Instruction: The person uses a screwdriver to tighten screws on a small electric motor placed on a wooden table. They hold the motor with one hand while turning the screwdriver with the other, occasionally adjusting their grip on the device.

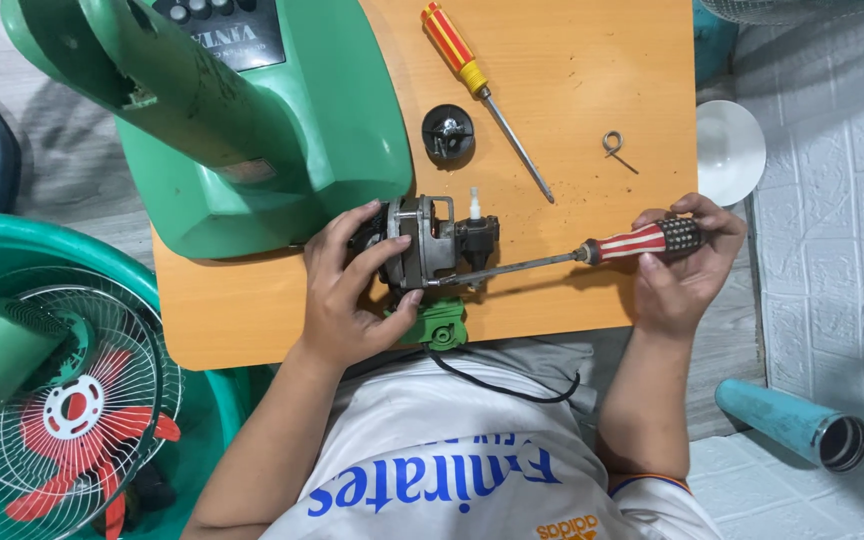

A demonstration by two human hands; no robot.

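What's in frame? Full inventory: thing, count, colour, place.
fan motor: 1, grey metal, front of table, in left hand
striped screwdriver: 1, red and white handle, in right hand, tip at motor
spare screwdriver: 1, red and yellow handle, table top
round cap: 1, black, mid table
wire spring: 1, metal, right of table
fan base: 1, green, table left
table: 1, orange wood
bowl: 1, white, floor right
tube: 1, teal, floor lower right
caged fan: 1, red blades, lower left
left hand: 1, grips motor
right hand: 1, grips screwdriver
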